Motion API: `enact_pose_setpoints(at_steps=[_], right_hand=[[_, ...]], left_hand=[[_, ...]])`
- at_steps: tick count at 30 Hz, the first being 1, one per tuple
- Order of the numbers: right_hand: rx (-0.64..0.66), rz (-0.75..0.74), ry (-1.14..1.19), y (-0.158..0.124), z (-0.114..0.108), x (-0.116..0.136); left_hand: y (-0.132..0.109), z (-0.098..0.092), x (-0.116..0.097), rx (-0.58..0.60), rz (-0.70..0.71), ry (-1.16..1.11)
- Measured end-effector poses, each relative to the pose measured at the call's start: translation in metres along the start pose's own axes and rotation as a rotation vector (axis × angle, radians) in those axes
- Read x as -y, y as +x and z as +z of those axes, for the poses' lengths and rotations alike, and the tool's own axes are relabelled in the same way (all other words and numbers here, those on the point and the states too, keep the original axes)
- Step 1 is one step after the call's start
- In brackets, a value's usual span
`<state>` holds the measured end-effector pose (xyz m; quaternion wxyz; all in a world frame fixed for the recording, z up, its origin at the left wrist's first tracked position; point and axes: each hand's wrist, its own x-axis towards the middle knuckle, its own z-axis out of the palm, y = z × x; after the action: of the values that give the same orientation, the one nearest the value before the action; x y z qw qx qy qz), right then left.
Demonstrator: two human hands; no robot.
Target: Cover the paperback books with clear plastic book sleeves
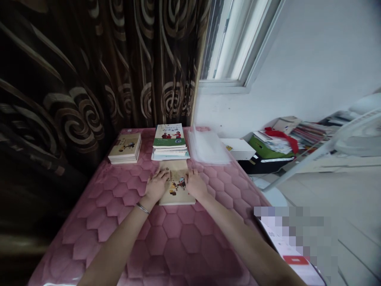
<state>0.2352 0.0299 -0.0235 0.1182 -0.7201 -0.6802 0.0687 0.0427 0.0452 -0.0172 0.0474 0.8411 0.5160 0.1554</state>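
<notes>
A swirl-patterned brown curtain (74,79) hangs beside a window (235,43); a white fan (357,135) stands at right.

Pink quilted bed (190,238): book stack (124,148) near far left corner; taller stack (170,142) at far edge; plastic sheets (206,147) near far right corner; single book (177,194) mid-bed.

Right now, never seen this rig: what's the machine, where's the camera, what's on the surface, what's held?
There's no machine, just a person's two bare hands. The single picture comes from a camera worn on their head, looking forward and down. The surface is a pink quilted cover. The left hand and right hand rest on either side of a paperback book lying flat, touching it without clearly gripping it. Beyond lie a stack of books, a smaller stack and clear plastic sheets.
</notes>
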Motion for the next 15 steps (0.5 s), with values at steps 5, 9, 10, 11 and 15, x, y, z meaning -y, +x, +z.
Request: enact_pose_setpoints(at_steps=[5, 9, 10, 11, 15], right_hand=[[-0.168, -0.244, 0.182, -0.016, 0.004, -0.016], [-0.155, -0.275, 0.163, -0.039, 0.012, -0.027], [-0.142, -0.252, 0.155, -0.044, 0.012, -0.029], [-0.125, -0.228, 0.149, -0.048, 0.012, -0.031], [-0.038, -0.171, 0.142, -0.055, 0.005, -0.038]], left_hand=[[-0.015, 0.004, -0.010, -0.032, 0.164, -0.168], [-0.035, 0.005, -0.019, 0.043, 0.312, -0.277], [-0.038, 0.005, -0.018, 0.059, 0.322, -0.285], [-0.041, 0.005, -0.015, 0.074, 0.322, -0.291], [-0.047, 0.000, 0.010, 0.161, 0.299, -0.324]])
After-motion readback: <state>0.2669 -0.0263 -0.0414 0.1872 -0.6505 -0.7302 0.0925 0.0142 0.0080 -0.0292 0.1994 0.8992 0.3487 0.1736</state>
